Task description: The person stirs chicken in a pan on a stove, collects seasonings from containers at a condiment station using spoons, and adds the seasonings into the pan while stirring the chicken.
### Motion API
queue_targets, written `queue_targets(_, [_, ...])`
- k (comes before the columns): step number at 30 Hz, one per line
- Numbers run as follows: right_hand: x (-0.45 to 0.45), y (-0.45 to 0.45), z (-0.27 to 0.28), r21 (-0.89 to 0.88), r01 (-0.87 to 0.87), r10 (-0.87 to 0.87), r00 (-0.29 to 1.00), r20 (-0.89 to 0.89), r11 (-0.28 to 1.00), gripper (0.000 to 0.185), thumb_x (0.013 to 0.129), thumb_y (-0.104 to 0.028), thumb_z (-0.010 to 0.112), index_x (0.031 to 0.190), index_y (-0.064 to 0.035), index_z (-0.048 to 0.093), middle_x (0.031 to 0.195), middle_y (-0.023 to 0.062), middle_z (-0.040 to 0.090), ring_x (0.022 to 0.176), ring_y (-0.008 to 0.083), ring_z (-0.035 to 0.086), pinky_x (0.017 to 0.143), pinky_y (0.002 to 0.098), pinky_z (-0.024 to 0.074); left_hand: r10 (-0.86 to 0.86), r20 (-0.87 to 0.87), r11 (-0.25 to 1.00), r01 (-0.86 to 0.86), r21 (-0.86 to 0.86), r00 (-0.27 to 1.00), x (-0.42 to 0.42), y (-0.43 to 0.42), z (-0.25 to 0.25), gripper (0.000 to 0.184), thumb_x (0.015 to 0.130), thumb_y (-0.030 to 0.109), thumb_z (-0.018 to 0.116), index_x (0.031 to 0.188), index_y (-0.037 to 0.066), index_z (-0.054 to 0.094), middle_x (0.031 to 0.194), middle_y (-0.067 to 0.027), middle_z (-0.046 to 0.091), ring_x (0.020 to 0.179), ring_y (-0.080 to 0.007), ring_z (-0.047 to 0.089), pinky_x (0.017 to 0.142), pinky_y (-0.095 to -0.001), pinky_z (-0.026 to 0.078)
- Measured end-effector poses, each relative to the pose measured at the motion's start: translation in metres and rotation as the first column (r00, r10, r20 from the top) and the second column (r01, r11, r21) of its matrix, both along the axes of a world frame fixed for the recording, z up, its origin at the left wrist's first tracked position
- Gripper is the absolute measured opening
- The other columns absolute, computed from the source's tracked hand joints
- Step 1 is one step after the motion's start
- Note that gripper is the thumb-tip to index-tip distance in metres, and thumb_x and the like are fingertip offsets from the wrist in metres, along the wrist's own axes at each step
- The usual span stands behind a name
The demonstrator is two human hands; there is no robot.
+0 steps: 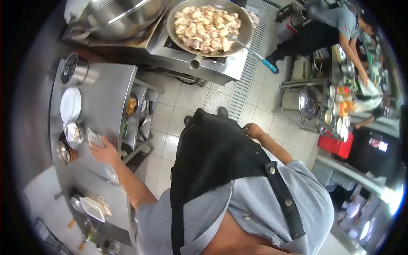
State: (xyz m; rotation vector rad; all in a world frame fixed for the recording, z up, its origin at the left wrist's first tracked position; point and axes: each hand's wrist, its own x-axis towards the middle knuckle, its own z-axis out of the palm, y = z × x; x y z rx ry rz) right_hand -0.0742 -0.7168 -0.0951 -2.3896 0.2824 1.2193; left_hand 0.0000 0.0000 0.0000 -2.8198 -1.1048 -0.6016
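My left hand (104, 151) reaches over the steel counter (106, 93) with its fingers stretched out. It touches a small white, flat item (94, 137) that may be a folded cloth or a packet. Close by are a white bowl (73, 135) with food remains and a stack of white plates (71, 105). My right hand (253, 131) hangs beside the black apron (216, 153) at my hip. Its fingers are curled, and what they hold, if anything, is hidden.
A large pan (196, 54) of cut meat sits on the stove ahead, with a blue-handled utensil (268, 64) jutting over its rim. A big steel pot (121, 21) stands left of it. Another person (323, 32) works at the right-hand counter. A drain grate (250, 55) crosses the floor.
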Motion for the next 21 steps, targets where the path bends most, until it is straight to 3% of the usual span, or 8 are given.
queue_targets(3, [-0.035, -0.03, -0.087, 0.012, -0.025, 0.027, 0.942, -0.334, 1.0, 0.026, 0.098, -0.029, 0.062, 0.113, -0.0121, 0.073, 0.095, 0.0093, 0.074, 0.081, 0.0231, 0.07, 0.07, 0.0395, 0.0594, -0.205, 0.242, 0.975, 0.175, 0.14, 0.948, -0.012, -0.068, 0.024, 0.068, 0.094, 0.049, 0.062, 0.14, 0.0, 0.051, 0.14, -0.0217, 0.054, 0.128, -0.0409, 0.051, 0.105, -0.0531, 0.04])
queue_targets(5, [-0.038, -0.06, -0.103, 0.011, -0.104, 0.099, 0.91, -0.403, 0.995, 0.025, 0.099, -0.029, 0.06, 0.11, -0.0104, 0.073, 0.09, 0.0096, 0.072, 0.072, 0.0218, 0.068, 0.061, 0.0374, 0.0582, -0.329, 0.219, 0.892, 0.378, -0.248, 0.919, -0.024, -0.13, -0.02, 0.06, 0.093, 0.04, 0.063, 0.134, -0.003, 0.054, 0.129, -0.0235, 0.059, 0.116, -0.0421, 0.058, 0.099, -0.0497, 0.046])
queue_targets(8, [-0.012, -0.068, -0.094, -0.03, -0.223, 0.216, 0.965, -0.151, 0.974, 0.034, 0.092, -0.033, 0.057, 0.092, -0.0031, 0.074, 0.086, 0.0174, 0.073, 0.076, 0.0315, 0.071, 0.071, 0.0433, 0.0567, -0.739, -0.505, 0.669, 0.573, -0.473, 0.446, -0.081, -0.145, -0.247, 0.053, 0.087, 0.033, 0.067, 0.126, -0.003, 0.061, 0.126, -0.0257, 0.063, 0.108, -0.0417, 0.063, 0.098, -0.0482, 0.048])
queue_targets(10, [0.012, -0.058, -0.075, 0.025, -0.261, 0.254, 0.952, 0.172, 0.965, 0.035, 0.09, -0.033, 0.056, 0.095, -0.0025, 0.074, 0.101, 0.0184, 0.073, 0.098, 0.0355, 0.069, 0.086, 0.0453, 0.054, -0.78, -0.603, 0.625, 0.271, -0.732, 0.17, -0.094, -0.196, -0.228, 0.053, 0.088, 0.033, 0.066, 0.125, -0.004, 0.061, 0.126, -0.026, 0.063, 0.108, -0.0417, 0.064, 0.098, -0.0478, 0.048])
queue_targets(12, [0.022, -0.047, -0.049, 0.151, 0.127, -0.163, 0.951, 0.261, 0.98, 0.034, 0.09, -0.03, 0.059, 0.108, -0.0039, 0.073, 0.106, 0.0186, 0.073, 0.1, 0.0355, 0.069, 0.089, 0.044, 0.0538, -0.795, -0.541, 0.585, 0.109, -0.804, 0.275, -0.072, -0.263, -0.161, 0.053, 0.088, 0.034, 0.066, 0.124, -0.004, 0.062, 0.127, -0.0262, 0.063, 0.108, -0.0418, 0.064, 0.098, -0.0474, 0.048])
queue_targets(16, [0.019, -0.062, -0.018, 0.446, 0.295, -0.407, 0.896, 0.177, 0.845, 0.036, 0.09, -0.027, 0.066, 0.119, -0.0052, 0.069, 0.106, 0.0194, 0.074, 0.102, 0.033, 0.069, 0.092, 0.04, 0.0531, -0.856, -0.491, 0.516, 0.288, -0.807, 0.16, -0.016, -0.371, -0.092, 0.052, 0.09, 0.035, 0.064, 0.124, -0.004, 0.062, 0.121, -0.0277, 0.065, 0.111, -0.0417, 0.063, 0.098, -0.0452, 0.049])
queue_targets(18, [-0.005, -0.084, -0.039, 0.496, 0.353, -0.479, 0.865, 0.15, 0.793, 0.035, 0.089, -0.027, 0.067, 0.115, -0.0028, 0.07, 0.101, 0.0183, 0.074, 0.096, 0.031, 0.071, 0.087, 0.0385, 0.0542, -0.89, -0.423, 0.257, 0.579, -0.774, -0.17, 0.001, -0.377, -0.16, 0.054, 0.091, 0.038, 0.065, 0.124, -0.005, 0.062, 0.119, -0.0271, 0.066, 0.114, -0.0395, 0.063, 0.098, -0.0435, 0.049])
queue_targets(21, [-0.081, -0.132, -0.095, 0.565, 0.57, -0.633, 0.767, -0.105, 0.596, 0.029, 0.096, -0.022, 0.064, 0.115, -0.0008, 0.067, 0.082, 0.0095, 0.069, 0.068, 0.0153, 0.064, 0.061, 0.032, 0.0522, -0.891, -0.267, 0.295, 0.021, -0.955, 0.368, 0.031, -0.503, -0.141, 0.052, 0.093, 0.038, 0.068, 0.124, -0.003, 0.062, 0.117, -0.018, 0.068, 0.108, -0.0286, 0.066, 0.094, -0.0373, 0.051])
